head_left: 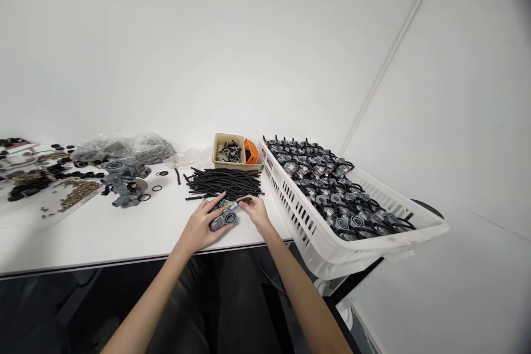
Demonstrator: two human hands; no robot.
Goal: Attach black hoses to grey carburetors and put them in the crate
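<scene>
Left hand (202, 227) holds grey carburetor (223, 217) down on surface (124, 232), just in front of black tube pile (224, 182). Right hand (256, 211) pinches short black tube (244, 199) at carburetor's right end. Step judged: fitting tube onto port; needs straight, aligned push.

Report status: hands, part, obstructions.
Left hand steadying grey metal part on table. Right hand pinching black tube at it. Tube pile just behind.
</scene>
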